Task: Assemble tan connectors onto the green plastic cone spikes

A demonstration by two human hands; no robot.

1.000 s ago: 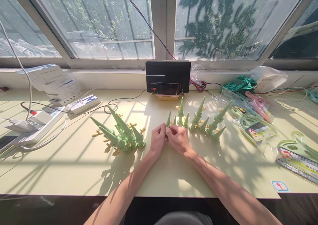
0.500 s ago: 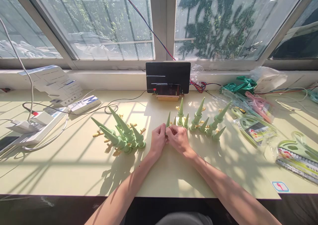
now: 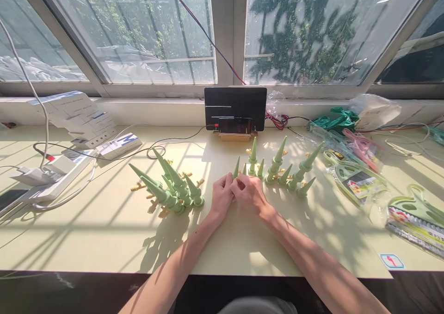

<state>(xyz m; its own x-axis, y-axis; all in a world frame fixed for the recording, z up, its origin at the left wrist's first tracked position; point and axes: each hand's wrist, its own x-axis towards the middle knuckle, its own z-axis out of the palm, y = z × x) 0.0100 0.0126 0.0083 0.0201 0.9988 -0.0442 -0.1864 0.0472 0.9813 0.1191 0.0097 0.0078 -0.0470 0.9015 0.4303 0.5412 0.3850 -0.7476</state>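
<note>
My left hand [image 3: 221, 196] and my right hand [image 3: 250, 193] meet at the middle of the table, fingers pinched together. A pale green pointed cone piece [image 3: 236, 167] sticks up from between them; its lower end is hidden by my fingers. Just behind my right hand stand more green cone pieces [image 3: 253, 154], with small yellow connectors on them. Further right are joined green cones [image 3: 276, 161] and another leaning group [image 3: 305, 166]. Left of my left hand, a larger cluster of green cones [image 3: 176, 184] with yellow connectors rests on the table.
A black tablet [image 3: 236, 102] and a phone [image 3: 239, 125] stand on a small holder by the window. At left are a power strip [image 3: 65, 175], cables and white boxes [image 3: 120, 146]. Packaged green items [image 3: 416, 217] and a pink one [image 3: 362, 147] lie at right.
My right hand has turned slightly and its fingers have shifted against my left hand. The green clusters stay where they were.
</note>
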